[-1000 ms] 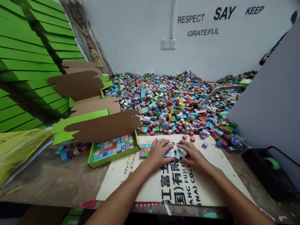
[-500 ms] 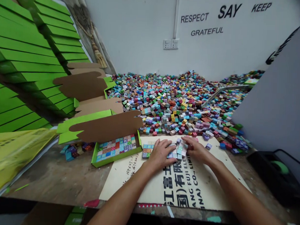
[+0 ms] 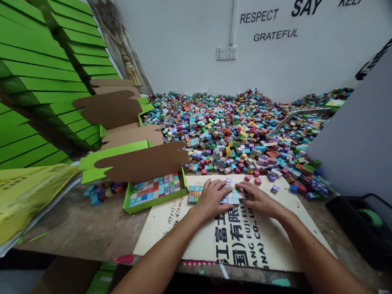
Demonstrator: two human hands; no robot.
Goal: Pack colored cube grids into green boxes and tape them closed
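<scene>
On a cream board [image 3: 199, 237] with black printed characters, small patterned cubes [image 3: 194, 194] lie in close rows. My left hand [image 3: 211, 199] rests over the middle of these rows, fingers spread and touching the cubes, partly hiding them. At the right end of the rows is my right hand [image 3: 260, 200], its fingers apart and its fingertips against the end cubes. One purple-and-white cube [image 3: 228, 181] sticks out behind the rows between the hands. Left of the board, an open green box [image 3: 155, 201] holds rows of similar cubes.
A large heap of loose cubes [image 3: 216, 126] spreads along the wall. Several stray cubes lie near the board's back right edge. Stacked green boxes [image 3: 34, 72] and a yellow bag [image 3: 27, 201] stand left. A black tape dispenser [image 3: 357, 230] sits at the right.
The cubes between my hands, tilted and uneven before, now lie in straighter rows. My right hand's fingers have come lower against the row end. The view has shifted slightly.
</scene>
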